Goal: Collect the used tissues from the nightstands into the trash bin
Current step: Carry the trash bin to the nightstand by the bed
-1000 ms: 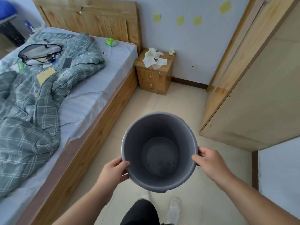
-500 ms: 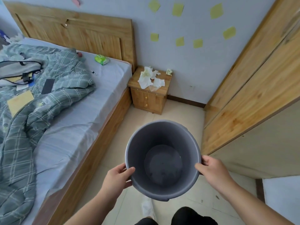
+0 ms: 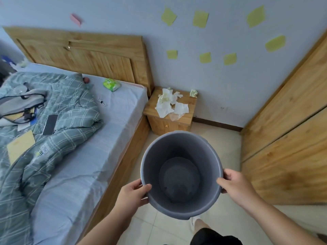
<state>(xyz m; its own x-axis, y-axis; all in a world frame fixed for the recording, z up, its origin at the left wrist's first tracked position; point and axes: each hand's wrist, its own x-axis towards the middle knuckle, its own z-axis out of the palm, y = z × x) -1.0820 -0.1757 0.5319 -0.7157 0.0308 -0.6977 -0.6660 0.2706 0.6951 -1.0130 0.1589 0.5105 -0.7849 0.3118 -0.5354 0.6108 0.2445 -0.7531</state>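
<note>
Compared with half a second earlier, the nightstand (image 3: 188,103) is seen nearer, and its lower front is now overlapped in the view by the far rim of the trash bin (image 3: 153,156); more of the wall and its yellow sticky notes (image 3: 200,19) is taken in. The bin is still carried above the tiled floor, beside the bed (image 3: 113,131) and in front of the nightstand. It is gripped at its rim on both sides: the left hand (image 3: 131,196) is curled around the near-left edge with the thumb laid inside, and the right hand (image 3: 235,186) is curled around the right edge in the same way. The bin is round, grey plastic, tilted slightly toward the camera, and nothing is seen inside it. The used tissues (image 3: 166,105) lie in a loose white heap on the nightstand top, crumpled and partly unfolded, with some overhanging the front edge. A smaller crumpled ball (image 3: 193,93) is set apart at the back right corner, near the wall.
</note>
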